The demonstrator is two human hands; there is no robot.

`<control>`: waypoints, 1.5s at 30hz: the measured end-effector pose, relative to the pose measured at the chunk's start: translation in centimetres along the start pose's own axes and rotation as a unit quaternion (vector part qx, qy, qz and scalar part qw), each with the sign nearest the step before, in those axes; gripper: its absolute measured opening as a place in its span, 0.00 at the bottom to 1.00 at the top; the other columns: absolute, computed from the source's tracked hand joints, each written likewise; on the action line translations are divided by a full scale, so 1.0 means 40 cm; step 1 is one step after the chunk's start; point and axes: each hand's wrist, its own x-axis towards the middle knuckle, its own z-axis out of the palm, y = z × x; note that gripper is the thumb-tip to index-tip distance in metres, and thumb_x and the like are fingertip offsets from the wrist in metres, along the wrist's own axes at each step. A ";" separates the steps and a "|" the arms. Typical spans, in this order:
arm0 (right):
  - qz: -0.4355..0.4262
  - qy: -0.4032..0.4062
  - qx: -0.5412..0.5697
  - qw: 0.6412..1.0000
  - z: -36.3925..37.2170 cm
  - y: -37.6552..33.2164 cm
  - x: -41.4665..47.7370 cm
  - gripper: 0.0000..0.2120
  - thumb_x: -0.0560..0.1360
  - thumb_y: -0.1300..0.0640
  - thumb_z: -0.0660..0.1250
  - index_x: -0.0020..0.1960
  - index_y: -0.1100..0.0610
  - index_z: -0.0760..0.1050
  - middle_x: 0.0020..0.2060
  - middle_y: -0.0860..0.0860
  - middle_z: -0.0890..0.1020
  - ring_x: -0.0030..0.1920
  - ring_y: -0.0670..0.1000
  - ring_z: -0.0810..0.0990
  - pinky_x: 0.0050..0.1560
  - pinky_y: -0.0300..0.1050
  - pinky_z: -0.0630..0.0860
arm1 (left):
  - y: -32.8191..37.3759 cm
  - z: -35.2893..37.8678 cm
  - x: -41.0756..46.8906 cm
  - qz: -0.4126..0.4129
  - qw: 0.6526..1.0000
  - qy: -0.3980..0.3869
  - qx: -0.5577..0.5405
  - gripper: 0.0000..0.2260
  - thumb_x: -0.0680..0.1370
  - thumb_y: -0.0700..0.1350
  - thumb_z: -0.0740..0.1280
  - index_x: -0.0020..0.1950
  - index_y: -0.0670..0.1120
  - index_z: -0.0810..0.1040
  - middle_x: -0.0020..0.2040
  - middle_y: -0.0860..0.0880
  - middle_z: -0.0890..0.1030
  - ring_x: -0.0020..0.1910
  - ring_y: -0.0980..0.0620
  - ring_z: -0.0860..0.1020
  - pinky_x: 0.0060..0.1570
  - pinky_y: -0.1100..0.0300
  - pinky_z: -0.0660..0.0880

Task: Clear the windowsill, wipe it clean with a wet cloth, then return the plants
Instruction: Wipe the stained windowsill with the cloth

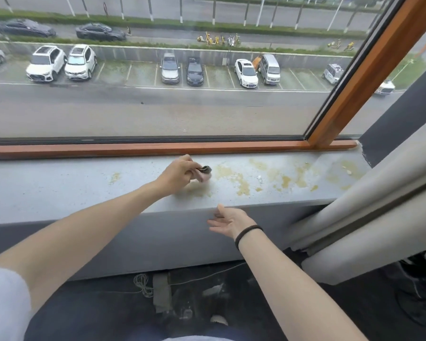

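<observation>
The left hand [180, 172] is out over the middle of the windowsill [59, 185], fingers curled round a small bunched cloth [204, 171] and pressing it down on the surface, nearer the back edge than the front. Just to the right of the cloth lie yellowish stains [241, 183], scattered on toward the right end, where the curtain [379, 205] hangs. The right hand [230, 221] is open, fingers relaxed, just at the front edge and holding nothing. No plants are in view, so this looks like the wiping stage. To do it well, she would want firm pressure and short overlapping strokes into the patches, working from the back edge under the window frame [133, 148] toward the front. The wad looks small, so turning it to a fresh face should avoid smearing. The free hand could brace on the front edge.
</observation>
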 end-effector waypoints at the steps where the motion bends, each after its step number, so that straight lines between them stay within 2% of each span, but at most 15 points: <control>1: 0.000 -0.007 -0.006 1.000 -0.016 0.006 -0.006 0.19 0.80 0.57 0.60 0.66 0.69 0.66 0.65 0.64 0.71 0.62 0.63 0.75 0.60 0.59 0.73 | 0.003 -0.011 0.016 -0.016 0.999 0.024 -0.020 0.15 0.75 0.29 0.60 0.54 0.40 0.82 0.48 0.43 0.77 0.45 0.42 0.75 0.32 0.72 0.70; 4: 0.007 -0.021 0.010 1.000 -0.063 0.010 -0.014 0.24 0.80 0.55 0.61 0.70 0.68 0.63 0.69 0.63 0.68 0.62 0.63 0.75 0.62 0.60 0.72 | -0.004 -0.016 0.053 -0.054 0.998 0.036 0.004 0.16 0.76 0.31 0.58 0.55 0.44 0.81 0.50 0.43 0.80 0.53 0.45 0.76 0.48 0.55 0.75; 7: -0.008 -0.008 0.032 0.999 -0.105 -0.019 -0.005 0.26 0.80 0.54 0.60 0.72 0.68 0.60 0.71 0.62 0.65 0.62 0.62 0.75 0.59 0.58 0.73 | 0.016 0.029 0.026 -0.072 0.996 0.012 0.054 0.15 0.77 0.34 0.59 0.55 0.50 0.80 0.53 0.44 0.78 0.56 0.44 0.75 0.57 0.50 0.72; 12: -0.043 0.041 0.064 0.996 -0.111 -0.043 0.013 0.22 0.81 0.58 0.59 0.70 0.67 0.62 0.66 0.63 0.70 0.60 0.62 0.77 0.58 0.60 0.74 | 0.101 0.067 -0.085 -0.017 0.997 -0.053 0.057 0.14 0.79 0.35 0.60 0.60 0.42 0.80 0.50 0.48 0.71 0.45 0.53 0.73 0.38 0.73 0.66; 16: -0.042 0.066 0.082 0.994 -0.092 -0.047 0.017 0.18 0.81 0.60 0.59 0.69 0.67 0.63 0.63 0.61 0.74 0.56 0.62 0.80 0.62 0.63 0.70 | 0.084 0.030 -0.091 -0.053 0.999 -0.010 -0.001 0.15 0.78 0.31 0.58 0.58 0.40 0.80 0.49 0.44 0.71 0.35 0.52 0.73 0.26 0.71 0.68; 18: -0.028 0.071 0.082 0.994 -0.093 -0.053 0.016 0.16 0.81 0.60 0.60 0.66 0.64 0.67 0.61 0.57 0.76 0.53 0.60 0.82 0.66 0.65 0.64 | 0.055 0.016 -0.057 -0.073 0.997 0.026 0.030 0.16 0.78 0.31 0.57 0.59 0.42 0.80 0.50 0.42 0.72 0.38 0.49 0.75 0.31 0.66 0.71; 21: -0.019 0.072 0.081 0.994 -0.099 -0.055 0.013 0.14 0.80 0.59 0.62 0.63 0.63 0.69 0.58 0.54 0.78 0.51 0.58 0.83 0.68 0.68 0.59 | 0.066 0.046 -0.064 -0.066 0.990 -0.020 0.121 0.20 0.78 0.33 0.57 0.63 0.49 0.79 0.52 0.45 0.72 0.50 0.45 0.74 0.46 0.56 0.72; 25: -0.022 0.065 0.082 0.994 -0.105 -0.053 0.012 0.14 0.80 0.59 0.61 0.64 0.62 0.69 0.58 0.56 0.79 0.52 0.58 0.83 0.68 0.68 0.55 | 0.124 0.101 -0.164 0.041 0.986 -0.112 0.118 0.20 0.77 0.32 0.60 0.64 0.48 0.78 0.52 0.45 0.72 0.43 0.50 0.69 0.35 0.59 0.69; 28: -0.023 0.057 0.057 0.996 -0.114 -0.055 0.003 0.14 0.80 0.57 0.61 0.63 0.64 0.69 0.56 0.59 0.80 0.54 0.58 0.82 0.68 0.69 0.55 | 0.139 0.093 -0.194 0.065 0.988 -0.103 0.091 0.19 0.76 0.31 0.60 0.62 0.46 0.79 0.53 0.45 0.73 0.48 0.47 0.73 0.41 0.51 0.74; 32: -0.021 0.065 0.047 0.997 -0.108 -0.056 -0.006 0.16 0.80 0.56 0.62 0.64 0.63 0.69 0.57 0.57 0.80 0.54 0.57 0.82 0.68 0.70 0.55 | 0.130 0.055 -0.161 0.005 0.995 -0.027 0.091 0.18 0.77 0.31 0.59 0.60 0.45 0.80 0.52 0.45 0.73 0.47 0.47 0.73 0.35 0.61 0.68; 34: -0.017 0.065 0.042 0.997 -0.109 -0.058 -0.008 0.17 0.80 0.55 0.62 0.64 0.62 0.69 0.57 0.57 0.80 0.54 0.56 0.82 0.67 0.70 0.55 | 0.111 0.066 -0.176 0.004 0.992 -0.055 0.111 0.19 0.77 0.31 0.58 0.62 0.47 0.79 0.52 0.45 0.72 0.46 0.47 0.73 0.32 0.61 0.68; 36: -0.015 0.067 0.041 0.997 -0.112 -0.057 -0.005 0.16 0.79 0.55 0.62 0.64 0.62 0.69 0.55 0.58 0.81 0.54 0.56 0.82 0.67 0.71 0.55 | 0.098 0.080 -0.204 0.029 0.989 -0.098 0.107 0.20 0.76 0.29 0.58 0.62 0.46 0.79 0.51 0.45 0.72 0.49 0.45 0.73 0.40 0.54 0.72; 38: -0.014 0.062 0.043 0.997 -0.114 -0.058 -0.004 0.17 0.79 0.56 0.63 0.64 0.63 0.69 0.54 0.58 0.81 0.53 0.56 0.82 0.67 0.72 0.55 | 0.107 0.080 -0.211 0.044 0.987 -0.128 0.088 0.20 0.75 0.29 0.58 0.61 0.43 0.79 0.51 0.46 0.72 0.50 0.46 0.74 0.43 0.59 0.71; 40: -0.015 0.061 0.041 0.997 -0.114 -0.058 -0.004 0.16 0.79 0.56 0.63 0.64 0.63 0.69 0.55 0.58 0.81 0.53 0.56 0.82 0.67 0.72 0.55 | 0.129 0.061 -0.184 0.038 0.991 -0.104 0.076 0.19 0.75 0.28 0.58 0.60 0.41 0.79 0.52 0.44 0.73 0.46 0.49 0.74 0.38 0.69 0.67; 45: -0.017 0.069 0.024 0.997 -0.116 -0.058 0.002 0.15 0.79 0.55 0.63 0.62 0.63 0.71 0.50 0.58 0.83 0.44 0.55 0.83 0.66 0.69 0.58 | 0.154 0.015 -0.077 -0.021 0.999 -0.043 0.012 0.15 0.77 0.30 0.55 0.50 0.41 0.80 0.48 0.45 0.71 0.31 0.59 0.71 0.26 0.72 0.64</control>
